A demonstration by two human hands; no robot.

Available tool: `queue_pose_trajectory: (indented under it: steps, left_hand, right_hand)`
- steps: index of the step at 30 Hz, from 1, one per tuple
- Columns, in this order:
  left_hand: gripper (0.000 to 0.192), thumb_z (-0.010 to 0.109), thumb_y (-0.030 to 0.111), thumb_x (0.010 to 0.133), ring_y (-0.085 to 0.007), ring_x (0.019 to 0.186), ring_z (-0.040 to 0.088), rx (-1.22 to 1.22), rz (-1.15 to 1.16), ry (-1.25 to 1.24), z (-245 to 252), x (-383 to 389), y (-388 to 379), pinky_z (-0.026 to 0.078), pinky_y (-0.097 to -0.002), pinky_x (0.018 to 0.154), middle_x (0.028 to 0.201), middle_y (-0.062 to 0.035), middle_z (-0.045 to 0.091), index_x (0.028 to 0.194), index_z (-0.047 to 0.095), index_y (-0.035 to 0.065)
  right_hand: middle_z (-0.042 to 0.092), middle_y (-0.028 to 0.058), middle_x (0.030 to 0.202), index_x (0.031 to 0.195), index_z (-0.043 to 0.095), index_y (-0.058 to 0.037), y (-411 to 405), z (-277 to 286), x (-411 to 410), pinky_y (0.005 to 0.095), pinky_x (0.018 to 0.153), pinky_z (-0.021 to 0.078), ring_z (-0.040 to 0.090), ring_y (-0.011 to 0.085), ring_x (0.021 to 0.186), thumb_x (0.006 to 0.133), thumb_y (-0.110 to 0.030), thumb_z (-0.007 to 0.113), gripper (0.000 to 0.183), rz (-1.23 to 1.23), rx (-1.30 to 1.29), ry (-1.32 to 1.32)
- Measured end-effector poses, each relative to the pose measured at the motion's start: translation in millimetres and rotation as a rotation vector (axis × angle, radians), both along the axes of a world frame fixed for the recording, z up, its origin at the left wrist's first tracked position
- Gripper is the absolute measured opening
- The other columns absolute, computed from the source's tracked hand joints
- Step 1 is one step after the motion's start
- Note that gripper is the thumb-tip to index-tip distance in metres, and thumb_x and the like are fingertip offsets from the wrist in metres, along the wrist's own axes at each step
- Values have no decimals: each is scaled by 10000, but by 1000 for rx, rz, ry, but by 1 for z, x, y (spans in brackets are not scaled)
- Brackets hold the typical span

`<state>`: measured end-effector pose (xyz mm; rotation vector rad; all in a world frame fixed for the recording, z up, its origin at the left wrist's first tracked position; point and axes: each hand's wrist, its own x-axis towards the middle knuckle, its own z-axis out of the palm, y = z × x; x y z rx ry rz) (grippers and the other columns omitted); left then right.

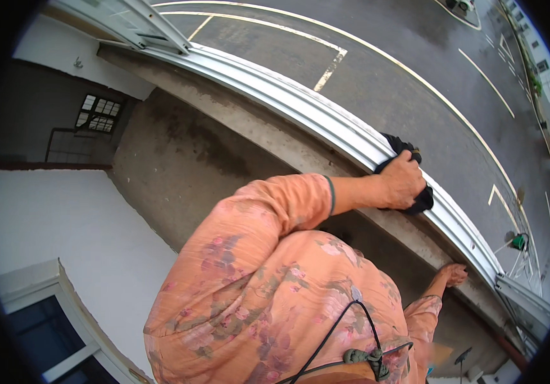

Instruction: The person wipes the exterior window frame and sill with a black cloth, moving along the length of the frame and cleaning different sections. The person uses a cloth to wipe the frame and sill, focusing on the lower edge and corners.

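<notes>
My left hand (pixel 402 181) is closed on a bunched black cloth (pixel 421 200) and presses it onto the white window frame's bottom track (pixel 304 108). The cloth drapes over both sides of the track. Farther right, my right hand (pixel 455 274) rests on the concrete sill (pixel 256 137) beside the track, fingers curled; whether it holds anything cannot be told. Both arms come from an orange floral top (pixel 265 297), across which a black cord (pixel 325 336) with a knotted toggle hangs.
Window sashes stand at the upper left (pixel 159 29) and lower right (pixel 524 295). Beyond the track lies a paved lot (pixel 376 81) with painted lines, far below. Inside are a stained concrete floor (pixel 174 144), a white wall (pixel 78 206) and a framed glass pane (pixel 44 331).
</notes>
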<state>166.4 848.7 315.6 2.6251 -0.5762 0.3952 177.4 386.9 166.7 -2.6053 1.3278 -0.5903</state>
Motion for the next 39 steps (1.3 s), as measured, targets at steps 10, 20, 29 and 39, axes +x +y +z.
queue_pose_trajectory:
  steps: [10,20,29,39]
  left_hand:
    - [264,703,158,779,-295,1179,564,92,287,-81,1,-38,216,461,-413,959,1115,-82,661,1036,665,109]
    - [229,605,115,872,-337,1188,526,186,557,135,-28,-53,390,398,-417,1023,1219,-140,614,1090,642,55]
    - [207,655,123,767,-332,1162,525,309,508,62,-4,-43,224,321,-500,1058,1039,-160,606,944,611,26]
    - [190,663,250,739,-264,923,595,311,211,-115,-7,-6,60,327,-511,997,822,-87,643,776,650,64]
  right_hand:
    - [564,162,1236,1192,562,-41,-46,-26,6,526,923,455,505,352,1183,950,-410,490,447,-5,-130,23]
    - [471,135,1388,1324,478,-59,46,9,-12,483,1068,331,383,314,1336,970,-365,475,467,9,-71,-142]
    - [302,95,1514,1370,403,-79,75,52,-9,529,1134,207,193,297,1439,975,-330,484,475,-52,156,-105]
    - [305,124,1500,1353,395,-50,83,37,-5,554,1135,166,173,321,1437,936,-346,554,536,-33,132,-186]
